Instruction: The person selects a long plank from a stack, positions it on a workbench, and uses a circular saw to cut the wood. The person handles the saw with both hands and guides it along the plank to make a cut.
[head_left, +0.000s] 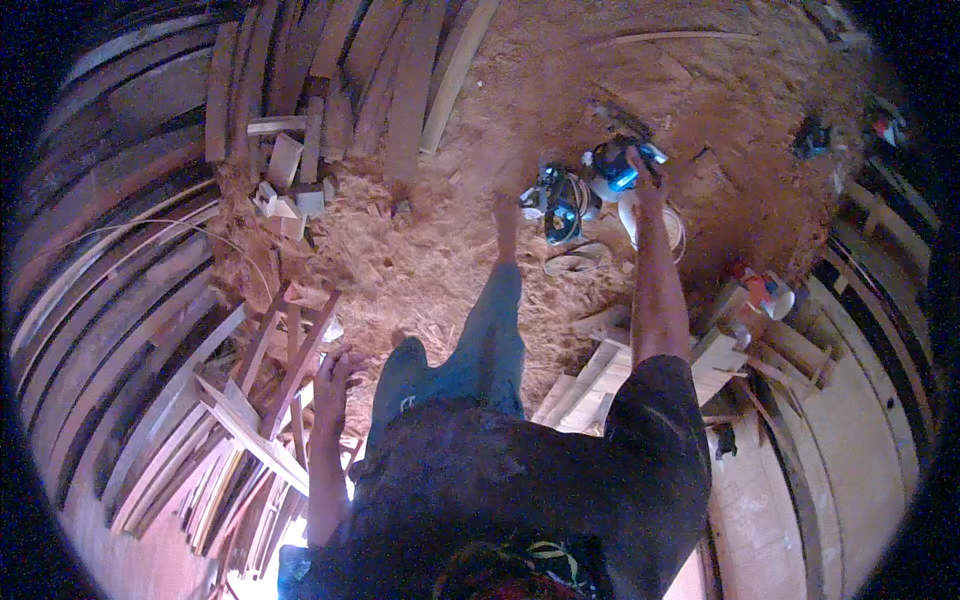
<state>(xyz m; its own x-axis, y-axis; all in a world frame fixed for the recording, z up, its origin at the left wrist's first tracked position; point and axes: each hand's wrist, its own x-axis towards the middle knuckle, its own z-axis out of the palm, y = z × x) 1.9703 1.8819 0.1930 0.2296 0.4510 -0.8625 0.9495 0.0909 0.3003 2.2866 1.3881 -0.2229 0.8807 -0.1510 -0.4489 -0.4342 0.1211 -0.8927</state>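
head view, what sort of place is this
Likely a woodworking shop: wood shavings underfoot, long boards at upper left, and what looks like a power tool at the right hand.

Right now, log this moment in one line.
right hand: at black-and-blue power tool, grip unclear | left hand: open, near brown wooden slats | underfoot: tan wood shavings

A dark power tool (611, 160) with bright blue parts is at the right hand (647, 174), amid sawdust (440, 235).

The power tool (612, 168) seems blue and black, the trousers (488, 335) teal, the shavings (430, 245) tan.
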